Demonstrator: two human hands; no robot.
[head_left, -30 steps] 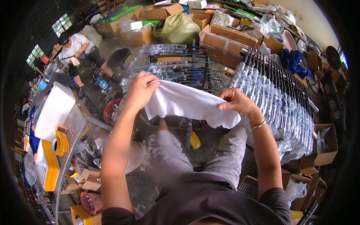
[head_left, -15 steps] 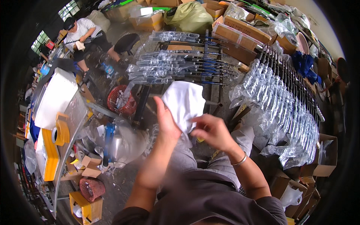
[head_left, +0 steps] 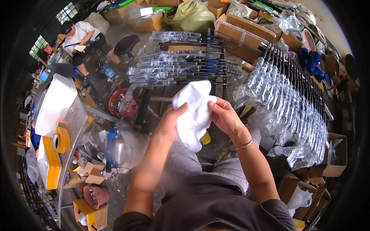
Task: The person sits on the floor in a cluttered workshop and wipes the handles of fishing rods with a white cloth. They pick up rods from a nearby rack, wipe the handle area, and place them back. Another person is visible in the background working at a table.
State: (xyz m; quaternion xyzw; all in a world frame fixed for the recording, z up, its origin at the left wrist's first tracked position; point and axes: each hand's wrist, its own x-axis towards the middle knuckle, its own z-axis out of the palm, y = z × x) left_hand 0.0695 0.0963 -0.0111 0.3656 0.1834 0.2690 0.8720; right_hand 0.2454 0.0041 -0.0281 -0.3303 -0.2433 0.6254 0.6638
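A white cloth (head_left: pixel 194 115), loosely folded and hanging, is held up in front of my body. My left hand (head_left: pixel 169 122) grips its left side, with the thumb lying over the front and the fingers hidden behind. At the cloth's right edge, my right hand (head_left: pixel 227 117) pinches it between thumb and fingers. A metal bracelet (head_left: pixel 245 145) circles my right wrist. Beyond the cloth lies a row of dark rods in clear plastic sleeves (head_left: pixel 165 69), resting on a frame.
Many more sleeved rods (head_left: pixel 285 104) lean in a row at right. At left stand a red basket (head_left: pixel 123 104) and a table with yellow tape rolls (head_left: pixel 62 135). Cardboard boxes (head_left: pixel 246 32) line the back. Another person (head_left: pixel 83 34) sits at far left, holding something pale.
My right hand has moved from the cloth's lower part up to its right edge and now pinches it there. The cloth has turned and hangs longer, with its lower end lower down.
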